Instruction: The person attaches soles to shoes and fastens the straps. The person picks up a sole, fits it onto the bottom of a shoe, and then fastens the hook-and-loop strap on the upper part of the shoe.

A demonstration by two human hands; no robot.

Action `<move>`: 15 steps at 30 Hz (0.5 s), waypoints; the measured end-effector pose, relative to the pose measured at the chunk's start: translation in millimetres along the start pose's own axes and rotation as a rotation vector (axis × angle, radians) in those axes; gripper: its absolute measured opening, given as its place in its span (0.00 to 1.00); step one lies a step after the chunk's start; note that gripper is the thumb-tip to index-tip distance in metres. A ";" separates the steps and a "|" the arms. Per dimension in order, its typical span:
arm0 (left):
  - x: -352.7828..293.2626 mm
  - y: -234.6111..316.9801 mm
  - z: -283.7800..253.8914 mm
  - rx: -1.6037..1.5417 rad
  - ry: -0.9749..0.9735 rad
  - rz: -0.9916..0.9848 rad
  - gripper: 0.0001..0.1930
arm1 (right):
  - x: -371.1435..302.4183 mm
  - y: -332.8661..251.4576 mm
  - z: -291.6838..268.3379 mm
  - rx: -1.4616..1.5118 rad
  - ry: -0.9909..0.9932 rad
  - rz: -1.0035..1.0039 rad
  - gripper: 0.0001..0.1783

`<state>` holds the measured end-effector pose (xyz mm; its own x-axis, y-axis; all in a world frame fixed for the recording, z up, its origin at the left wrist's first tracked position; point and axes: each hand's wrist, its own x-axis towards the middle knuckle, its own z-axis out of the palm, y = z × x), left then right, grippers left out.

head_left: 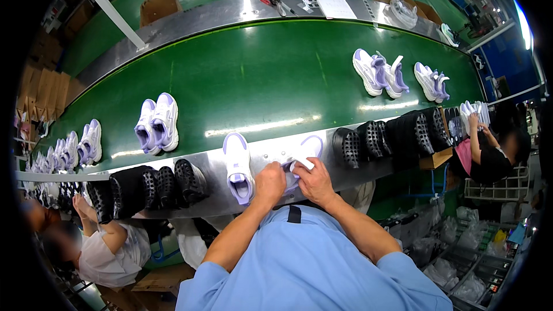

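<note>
On the metal ledge in front of me lies a white and lilac sneaker (pixel 311 143), toe pointing away, with both my hands at its opening. My left hand (pixel 271 183) is closed, its fingers curled at the near left side of the collar. With thumb and fingers my right hand (pixel 315 182) pinches a white strap (pixel 303 162) that stands up from the shoe. My hands hide much of the heel and opening. Just left of them, a matching sneaker (pixel 237 164) rests untouched on the ledge.
Black studded shoe forms (pixel 189 182) line the ledge on the left, and more black forms (pixel 347 147) on the right. Beyond it, a green conveyor belt (pixel 247 80) carries pairs of sneakers (pixel 166 122). Other people work at both sides. Tools (pixel 275 2) and paper (pixel 333 4) lie across the belt.
</note>
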<state>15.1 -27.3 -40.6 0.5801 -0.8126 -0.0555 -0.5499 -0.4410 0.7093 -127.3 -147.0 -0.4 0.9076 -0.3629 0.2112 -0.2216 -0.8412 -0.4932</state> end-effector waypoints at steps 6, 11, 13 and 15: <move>-11.3 22.3 -22.3 0.065 0.181 0.051 0.08 | 4.7 -26.0 -14.4 0.076 0.175 0.273 0.28; -16.6 58.8 -27.5 0.166 0.122 0.174 0.14 | -30.6 10.7 46.6 0.566 0.003 0.942 0.18; -8.4 60.2 -19.6 0.266 0.105 0.111 0.20 | -13.2 -5.5 49.4 0.721 -0.102 1.001 0.18; 4.2 52.6 -5.5 0.239 0.100 -0.010 0.21 | -4.0 -14.9 57.5 0.808 -0.062 0.942 0.20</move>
<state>-8.1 -51.8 0.4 0.6360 -0.7715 0.0161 -0.6632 -0.5359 0.5224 -107.2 -110.0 -42.5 0.5345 -0.6533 -0.5362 -0.5327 0.2322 -0.8138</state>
